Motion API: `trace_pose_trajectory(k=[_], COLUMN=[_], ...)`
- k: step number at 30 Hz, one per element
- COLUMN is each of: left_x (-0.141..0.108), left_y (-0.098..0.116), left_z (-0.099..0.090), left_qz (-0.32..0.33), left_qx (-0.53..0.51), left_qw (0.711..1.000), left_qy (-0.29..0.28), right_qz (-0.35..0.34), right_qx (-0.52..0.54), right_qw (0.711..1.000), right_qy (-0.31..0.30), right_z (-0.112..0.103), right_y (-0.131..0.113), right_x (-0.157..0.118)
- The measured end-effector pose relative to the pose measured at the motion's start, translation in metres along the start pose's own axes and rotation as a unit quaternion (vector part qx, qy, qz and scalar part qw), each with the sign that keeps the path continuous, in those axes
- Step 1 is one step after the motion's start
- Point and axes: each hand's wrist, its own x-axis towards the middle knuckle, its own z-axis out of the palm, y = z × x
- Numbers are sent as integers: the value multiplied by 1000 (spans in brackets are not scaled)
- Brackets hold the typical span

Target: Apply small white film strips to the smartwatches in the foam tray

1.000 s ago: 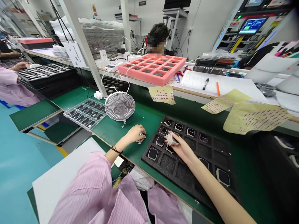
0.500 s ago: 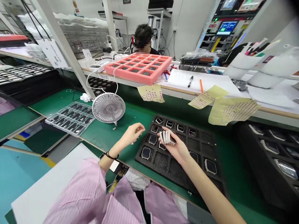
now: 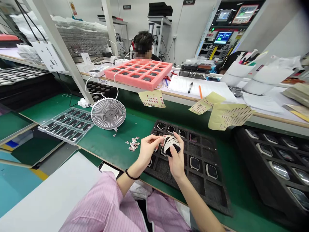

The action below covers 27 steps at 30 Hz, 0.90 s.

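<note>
My right hand [image 3: 177,158] is closed around a stack of several watch cases [image 3: 171,144] with pale frames and dark faces, held above the foam tray. Its thumb presses on the nearest dark face. My left hand [image 3: 148,148] meets the stack from the left, thumb and forefinger pinched together at its edge; whatever lies between those fingertips is too small to tell. Below both hands lies the black foam tray [image 3: 200,188], with watches [image 3: 194,163] in some of its compartments. A pile of small metallic pieces [image 3: 133,145] lies on the green mat, left of my left hand.
A round fan [image 3: 108,113] stands left of the hands, beside a clear plastic tray [image 3: 69,124] of dark parts. Another black tray of watches [image 3: 272,151] stands at right. On the shelf are a pink foam tray [image 3: 140,84], papers and pens. A person sits behind it.
My left hand has moved right from beside the small metallic pieces to the stack. The stack has turned in my right hand, showing a dark face. The camera view has shifted slightly.
</note>
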Motion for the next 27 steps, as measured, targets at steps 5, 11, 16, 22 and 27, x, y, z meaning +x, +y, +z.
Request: trace_pose_trajectory(k=[5,11,16,22,27], left_x=[-8,-23,-47,-70,-80], left_y=[1,-6,-13,-14,-19], left_z=[0,2,5,-7,-23], left_qz=[19,28,43,-59,-300], left_qx=[14,-31,-54,-186,-370], left_qw=[1000,998,994,981,873], left_qy=[9,51,87,6,-103], right_qz=[-36,-31,-31,-43,6], right_qx=[-18,-37,-54,30,71], right_qw=[999,999,997,998,997], right_qy=[1,16,34,27,7], right_z=[1,5,10,20,21], right_y=[8,13,18,9,5], right_x=[-5,-20,-41,-60,-71])
